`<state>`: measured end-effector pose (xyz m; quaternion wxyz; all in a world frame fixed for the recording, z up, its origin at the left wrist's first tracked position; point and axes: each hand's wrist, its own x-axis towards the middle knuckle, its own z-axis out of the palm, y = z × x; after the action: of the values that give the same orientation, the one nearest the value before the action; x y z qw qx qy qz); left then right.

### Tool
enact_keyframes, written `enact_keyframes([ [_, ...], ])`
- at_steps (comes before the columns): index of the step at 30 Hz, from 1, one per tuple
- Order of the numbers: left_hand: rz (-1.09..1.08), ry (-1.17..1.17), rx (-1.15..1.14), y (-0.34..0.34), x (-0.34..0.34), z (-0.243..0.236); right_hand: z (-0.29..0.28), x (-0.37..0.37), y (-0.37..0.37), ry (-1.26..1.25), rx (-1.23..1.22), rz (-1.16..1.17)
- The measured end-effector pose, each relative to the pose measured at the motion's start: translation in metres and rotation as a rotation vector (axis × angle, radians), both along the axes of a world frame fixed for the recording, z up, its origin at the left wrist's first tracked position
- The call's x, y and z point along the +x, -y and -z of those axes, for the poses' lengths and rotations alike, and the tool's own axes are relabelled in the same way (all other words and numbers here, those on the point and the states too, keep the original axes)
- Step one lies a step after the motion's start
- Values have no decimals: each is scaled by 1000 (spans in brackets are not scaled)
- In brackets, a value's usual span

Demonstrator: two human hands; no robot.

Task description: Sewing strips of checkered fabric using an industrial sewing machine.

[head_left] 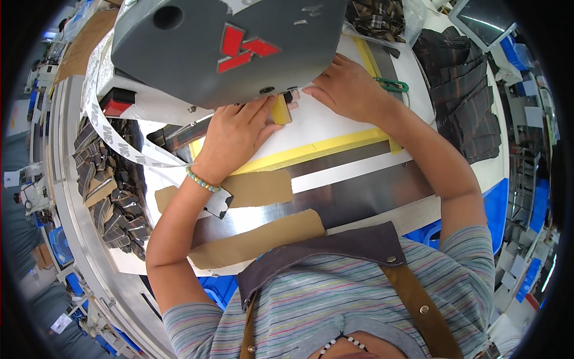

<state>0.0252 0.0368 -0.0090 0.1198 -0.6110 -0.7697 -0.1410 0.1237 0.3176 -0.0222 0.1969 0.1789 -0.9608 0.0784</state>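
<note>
My left hand [236,137] lies flat beside the sewing point of a grey-headed sewing machine [203,78], fingers stretched out, its fingers and thumb touching a small yellow block [280,111]. My right hand [353,90] rests on the white work surface [335,119] to the right of the machine head, thumb stretched toward the block. Part of its fingers is hidden by the head, and I see nothing held in it. Under and left of my left hand runs a dark plaid fabric strip [190,135]. Small pinkish pieces [293,100] lie by the block. The machine head hides the needle area.
Plaid fabric pieces are heaped at the left [113,191] and stacked at the right [460,90]. A bag of small pieces [376,21] stands at the back. Green snips [391,85] lie behind my right wrist. Yellow tape [311,148] and brown cardboard strips [257,239] lie nearer me.
</note>
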Motion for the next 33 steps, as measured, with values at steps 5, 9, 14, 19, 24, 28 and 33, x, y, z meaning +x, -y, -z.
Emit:
enact_keyframes([
  [5, -4, 3, -23, 0, -4, -1, 2, -4, -1, -17, 41, -6],
  [9, -2, -16, -41, 1, -2, 1, -3, 0, 3, 21, 53, 4],
  [14, 27, -20, -43, 3, 6, -4, -8, 11, 10, 107, 98, 40],
  [19, 18, 35, -87, 12, 22, -14, -12, 26, 15, 126, 54, 17],
  [24, 2, 160, -134, 40, 38, -63, -11, 34, 12, 92, 51, 6],
  [28, -130, 515, -379, 97, 26, -93, -27, 39, 10, 137, -28, -82],
  [33, -271, 560, -370, 129, 21, -80, -17, 35, 18, 103, -41, -260],
])
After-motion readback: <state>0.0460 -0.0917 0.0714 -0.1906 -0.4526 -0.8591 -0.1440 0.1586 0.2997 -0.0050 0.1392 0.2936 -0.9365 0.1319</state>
